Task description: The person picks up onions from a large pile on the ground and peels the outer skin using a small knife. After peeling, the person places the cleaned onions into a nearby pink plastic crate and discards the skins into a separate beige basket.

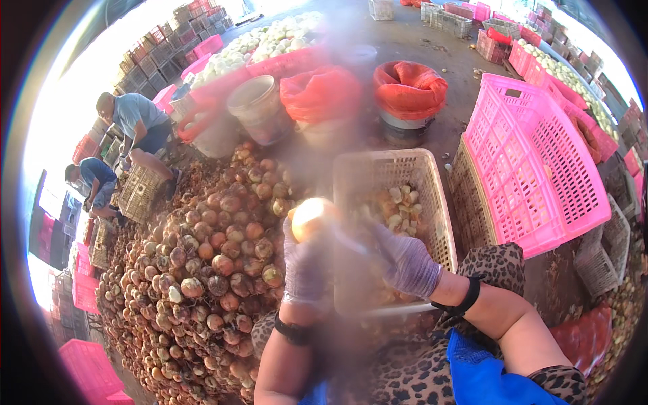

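A smudge blurs the middle of the head view. My left hand (306, 260), in a pale knitted glove, is closed around an onion (313, 218), whose surface is brightly lit. Just right of it, my gloved right hand (407, 258) has its fingers curled above a cream plastic crate (443, 217). A blurred pale streak, perhaps a blade, lies between the hands; whether my right hand holds it cannot be told. Inside the crate are onion scraps and pieces (402, 210). A large heap of unpeeled onions (217, 263) spreads beside my left forearm.
Beyond the crate stand a white bucket (255, 106) and buckets lined with red mesh bags (410, 91). Pink crates (536, 167) rise at the right. Peeled onions (283, 38) fill containers at the back. Two people (139, 121) bend beside crates at the left.
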### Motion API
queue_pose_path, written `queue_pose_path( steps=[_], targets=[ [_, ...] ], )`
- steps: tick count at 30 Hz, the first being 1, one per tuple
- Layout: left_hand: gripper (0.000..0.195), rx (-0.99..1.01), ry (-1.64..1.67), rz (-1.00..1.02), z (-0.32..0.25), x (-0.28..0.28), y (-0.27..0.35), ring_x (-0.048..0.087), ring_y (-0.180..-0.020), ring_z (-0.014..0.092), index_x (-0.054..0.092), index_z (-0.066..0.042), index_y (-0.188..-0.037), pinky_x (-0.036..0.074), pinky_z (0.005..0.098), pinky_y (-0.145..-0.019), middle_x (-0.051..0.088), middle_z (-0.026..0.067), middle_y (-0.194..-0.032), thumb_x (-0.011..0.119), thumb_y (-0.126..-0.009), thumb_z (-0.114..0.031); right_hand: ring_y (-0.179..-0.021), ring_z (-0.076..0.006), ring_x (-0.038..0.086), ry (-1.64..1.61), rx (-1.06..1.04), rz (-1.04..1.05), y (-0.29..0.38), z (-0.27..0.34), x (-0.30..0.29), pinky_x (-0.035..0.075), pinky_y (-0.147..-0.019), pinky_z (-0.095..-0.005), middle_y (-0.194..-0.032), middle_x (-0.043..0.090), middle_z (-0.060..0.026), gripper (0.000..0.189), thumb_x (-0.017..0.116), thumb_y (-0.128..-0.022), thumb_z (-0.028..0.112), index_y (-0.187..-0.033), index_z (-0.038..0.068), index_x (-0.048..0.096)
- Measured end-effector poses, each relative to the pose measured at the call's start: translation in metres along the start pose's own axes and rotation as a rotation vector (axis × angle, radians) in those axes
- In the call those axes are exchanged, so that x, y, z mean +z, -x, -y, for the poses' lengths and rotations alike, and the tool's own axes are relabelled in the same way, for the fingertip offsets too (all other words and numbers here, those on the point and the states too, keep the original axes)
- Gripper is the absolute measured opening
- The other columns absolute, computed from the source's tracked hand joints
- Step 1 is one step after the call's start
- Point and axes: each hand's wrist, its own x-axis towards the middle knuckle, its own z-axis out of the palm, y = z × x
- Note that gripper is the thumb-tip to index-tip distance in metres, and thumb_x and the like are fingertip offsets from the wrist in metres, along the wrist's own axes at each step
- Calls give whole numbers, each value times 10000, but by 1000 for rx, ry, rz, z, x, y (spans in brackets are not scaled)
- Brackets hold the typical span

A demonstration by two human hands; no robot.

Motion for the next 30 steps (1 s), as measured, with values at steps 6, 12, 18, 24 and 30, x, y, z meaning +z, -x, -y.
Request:
queue_pose_path(
  steps=[6,12,18,24,30],
  targets=[
    [712,43,-14,24,16,-5,-8,595,-1049,219,448,-48,-1327,535,344,-906,561,98,-1181,801,-747,-260,-660,-296,630,40,30,-53,3,-6,4,484,-564,-386,-1165,605,-233,627,587,-860,200,-1412,-40,413],
    [703,62,71,96,25,3,-12,582,-1109,239,432,-40,-1352,505,378,-1001,551,117,-1220,788,-787,-257,-802,-244,650,-337,115,-208,-5,-45,58,504,-635,-354,-1195,615,-165,503,542,-912,145,-1385,-4,454],
    [737,-23,158,131,32,8,-10,574,-1148,252,414,-43,-1373,466,389,-1052,544,122,-1276,799,-781,-251,-1038,-222,607,-819,409,-209,-20,-14,1,482,-872,-283,-1201,622,-141,521,522,-990,156,-1485,64,388],
    [757,31,42,142,39,15,-11,582,-1127,241,440,-35,-1340,497,372,-992,553,112,-1250,828,-724,-241,-1036,-299,632,-388,176,-192,-14,-18,11,488,-918,-381,-1133,675,-166,552,568,-974,167,-1485,66,384],
    [779,-57,67,207,38,7,-16,562,-1173,281,438,-31,-1347,464,431,-1050,538,142,-1285,797,-714,-309,-944,-296,666,-542,140,-240,-5,-58,24,525,-799,-343,-1112,673,-192,397,568,-968,127,-1353,33,542]
  ],
)
